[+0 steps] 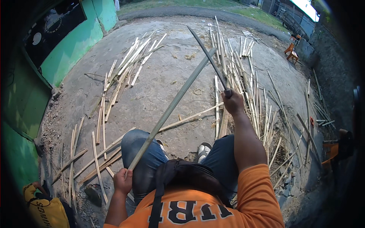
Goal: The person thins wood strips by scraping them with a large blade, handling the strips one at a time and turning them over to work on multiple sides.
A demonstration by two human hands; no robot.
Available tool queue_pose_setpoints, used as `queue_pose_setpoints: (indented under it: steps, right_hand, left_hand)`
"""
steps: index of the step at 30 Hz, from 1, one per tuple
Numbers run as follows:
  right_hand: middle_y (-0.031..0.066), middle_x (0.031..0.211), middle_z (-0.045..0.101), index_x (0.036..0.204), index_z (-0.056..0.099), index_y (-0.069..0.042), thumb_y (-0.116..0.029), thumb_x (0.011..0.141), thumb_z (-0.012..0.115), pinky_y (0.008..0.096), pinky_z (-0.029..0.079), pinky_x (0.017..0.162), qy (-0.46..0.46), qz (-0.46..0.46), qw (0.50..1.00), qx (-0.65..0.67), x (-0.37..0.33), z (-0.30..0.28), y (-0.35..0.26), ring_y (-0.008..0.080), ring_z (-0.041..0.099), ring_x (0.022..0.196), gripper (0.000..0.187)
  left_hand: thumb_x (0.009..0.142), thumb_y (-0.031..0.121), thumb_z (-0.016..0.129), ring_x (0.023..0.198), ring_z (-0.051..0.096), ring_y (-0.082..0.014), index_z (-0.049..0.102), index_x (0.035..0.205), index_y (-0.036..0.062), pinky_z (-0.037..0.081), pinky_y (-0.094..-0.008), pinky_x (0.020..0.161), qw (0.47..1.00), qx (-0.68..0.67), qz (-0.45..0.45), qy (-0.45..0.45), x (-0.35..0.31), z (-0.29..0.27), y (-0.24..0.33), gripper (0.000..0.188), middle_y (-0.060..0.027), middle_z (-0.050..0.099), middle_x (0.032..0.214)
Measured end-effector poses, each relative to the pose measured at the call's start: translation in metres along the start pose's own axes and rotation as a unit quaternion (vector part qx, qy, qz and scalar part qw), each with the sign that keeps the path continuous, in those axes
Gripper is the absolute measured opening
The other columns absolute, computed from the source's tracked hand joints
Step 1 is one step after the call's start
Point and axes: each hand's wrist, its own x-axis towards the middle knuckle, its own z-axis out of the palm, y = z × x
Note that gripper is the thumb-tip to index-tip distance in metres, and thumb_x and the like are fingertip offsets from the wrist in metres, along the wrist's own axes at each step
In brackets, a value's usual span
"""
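Observation:
My left hand [123, 181] is closed round the lower end of a long greenish bamboo strip [173, 105], which slants up and away to the right across my left knee. In my right hand [232, 102] is the dark handle of a machete [207, 54], its long blade pointing up and to the left. Near the strip's far end the blade and strip cross in view; whether they touch I cannot tell. Below them, a pale bamboo strip [192, 117] lies on the ground ahead of my feet.
Piles of split bamboo lie at the far left [131, 62] and along the right [243, 76]. More strips [99, 167] are by my left side. A green wall [70, 49] stands at left, orange chairs [292, 51] at far right. A person in yellow [47, 209] is at lower left.

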Motion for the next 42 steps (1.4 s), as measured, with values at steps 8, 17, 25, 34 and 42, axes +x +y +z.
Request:
queue_pose_setpoints:
  steps: [8,17,25,34,42]
  right_hand:
    - [0.0142,0.068,0.065,0.080,0.062,-0.011,-0.025,0.093,0.067,0.0522,0.054,0.064,-0.097,-0.286,0.951,-0.070,-0.021,0.006,-0.059,0.0398,0.068,0.067,0.020]
    - [0.0212,0.076,0.069,0.086,0.067,-0.007,-0.028,0.095,0.071,0.0517,0.054,0.065,0.036,-0.049,0.998,0.018,0.011,0.008,-0.007,0.0446,0.069,0.073,0.023]
    - [0.0138,0.066,0.060,0.078,0.062,-0.010,-0.019,0.091,0.070,0.0496,0.049,0.059,-0.085,-0.308,0.947,-0.017,-0.021,0.008,-0.072,0.0390,0.063,0.062,0.019]
    - [0.0168,0.073,0.070,0.085,0.068,-0.012,-0.033,0.100,0.066,0.0532,0.056,0.064,-0.071,-0.141,0.981,-0.114,-0.007,-0.018,-0.068,0.0412,0.070,0.069,0.026]
    - [0.0155,0.069,0.065,0.081,0.066,-0.010,-0.026,0.097,0.066,0.0523,0.053,0.063,-0.137,-0.216,0.963,-0.082,-0.031,-0.007,-0.096,0.0422,0.066,0.067,0.022]
  left_hand:
    - [0.104,0.053,0.062,0.058,0.059,-0.0226,0.062,0.079,0.0025,0.045,-0.0392,0.057,0.999,-0.051,0.015,0.003,-0.004,0.006,-0.017,0.056,-0.0110,0.056,0.061]
    - [0.105,0.052,0.061,0.061,0.056,-0.0170,0.060,0.080,0.0022,0.044,-0.0366,0.058,0.998,-0.053,0.018,-0.006,0.000,0.008,-0.014,0.056,-0.0083,0.056,0.062]
    - [0.108,0.048,0.058,0.063,0.045,-0.0086,0.058,0.080,0.0046,0.037,-0.0314,0.057,0.987,-0.141,-0.023,-0.068,0.004,-0.006,-0.032,0.052,0.0030,0.047,0.064]
    - [0.107,0.045,0.061,0.065,0.049,-0.0065,0.061,0.080,0.0041,0.039,-0.0286,0.057,0.990,-0.125,-0.033,-0.056,0.000,0.003,-0.017,0.049,0.0031,0.053,0.066]
    - [0.104,0.048,0.063,0.056,0.058,-0.0283,0.057,0.077,0.0038,0.044,-0.0405,0.055,0.996,-0.007,0.036,0.078,-0.014,0.019,0.001,0.052,-0.0131,0.056,0.061]
